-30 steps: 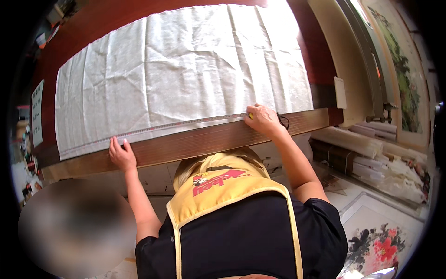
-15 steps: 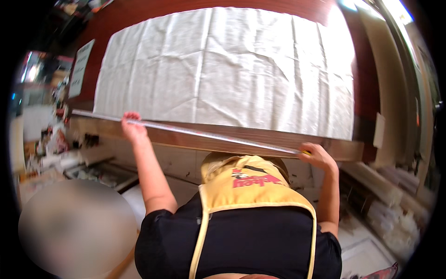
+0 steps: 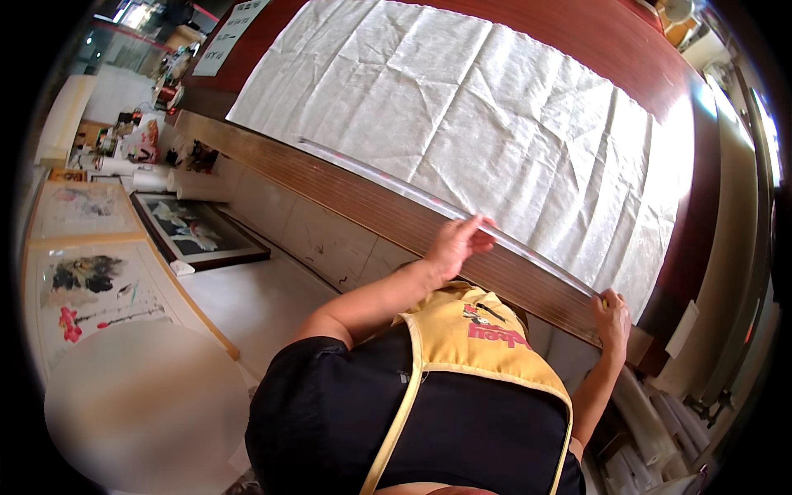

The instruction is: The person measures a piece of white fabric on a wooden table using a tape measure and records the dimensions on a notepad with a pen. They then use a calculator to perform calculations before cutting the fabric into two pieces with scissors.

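Note:
A long metal tape measure (image 3: 381, 177) stretches slantwise along the near edge of a creased whitish sheet (image 3: 528, 107). Its far left end rests over the sheet, right of the sheet's near left corner. My left hand (image 3: 455, 247) has its fingers closed around the blade, partway along. At the blade's right end, my right hand (image 3: 612, 320) is wrapped around the tape's case; only a bit of yellow shows between the fingers. That hand is by the sheet's near right corner.
The sheet lies on a dark red table (image 3: 569, 29) with a brown wooden front edge (image 3: 330, 194). A paper strip with writing (image 3: 229, 40) is at the far left. Framed flower paintings (image 3: 177, 227) stand at left, pale rolls (image 3: 660, 429) at lower right. A blurred round patch hides the lower left.
The view has turned, so the table slants. My left hand has moved rightward along the blade, closer to my right hand. The blade's left end has come rightward, inside the sheet's left corner.

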Action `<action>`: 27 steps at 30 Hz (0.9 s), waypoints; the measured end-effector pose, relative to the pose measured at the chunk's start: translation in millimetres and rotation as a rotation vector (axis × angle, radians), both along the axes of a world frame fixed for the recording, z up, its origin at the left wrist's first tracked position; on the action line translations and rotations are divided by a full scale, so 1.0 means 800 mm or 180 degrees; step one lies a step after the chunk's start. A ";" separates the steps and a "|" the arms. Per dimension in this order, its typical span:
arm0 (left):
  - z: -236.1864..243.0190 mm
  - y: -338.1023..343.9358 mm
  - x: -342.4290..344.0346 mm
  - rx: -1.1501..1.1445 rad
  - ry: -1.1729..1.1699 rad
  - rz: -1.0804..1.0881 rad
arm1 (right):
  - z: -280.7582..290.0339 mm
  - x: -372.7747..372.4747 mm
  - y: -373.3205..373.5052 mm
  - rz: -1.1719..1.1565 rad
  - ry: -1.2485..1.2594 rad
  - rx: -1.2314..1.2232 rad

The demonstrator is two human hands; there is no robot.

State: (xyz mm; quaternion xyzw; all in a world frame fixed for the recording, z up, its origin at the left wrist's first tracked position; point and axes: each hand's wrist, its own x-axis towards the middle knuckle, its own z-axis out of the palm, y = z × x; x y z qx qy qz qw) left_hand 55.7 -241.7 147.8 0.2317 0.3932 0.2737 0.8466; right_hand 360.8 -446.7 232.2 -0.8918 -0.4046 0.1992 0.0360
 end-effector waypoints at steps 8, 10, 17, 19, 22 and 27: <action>0.013 -0.026 0.039 0.0104 0.0610 -0.1071 | -0.018 0.069 -0.059 -0.0031 -0.0052 -0.0034; 0.004 -0.036 0.034 0.1829 0.1213 -0.1283 | -0.020 0.081 -0.054 0.0113 -0.0051 0.0061; -0.002 -0.050 0.043 0.5473 0.3573 -0.1416 | -0.028 0.122 -0.062 0.0015 -0.0049 -0.0215; -0.015 -0.047 0.042 0.5540 0.3792 -0.1454 | -0.028 0.129 -0.059 0.0002 0.0019 -0.0328; -0.034 -0.046 0.045 0.5694 0.4040 -0.1543 | -0.037 0.137 -0.061 0.0073 0.0076 -0.0280; -0.049 -0.046 0.040 0.5710 0.4301 -0.1465 | -0.029 0.160 -0.073 -0.0095 0.0160 -0.0603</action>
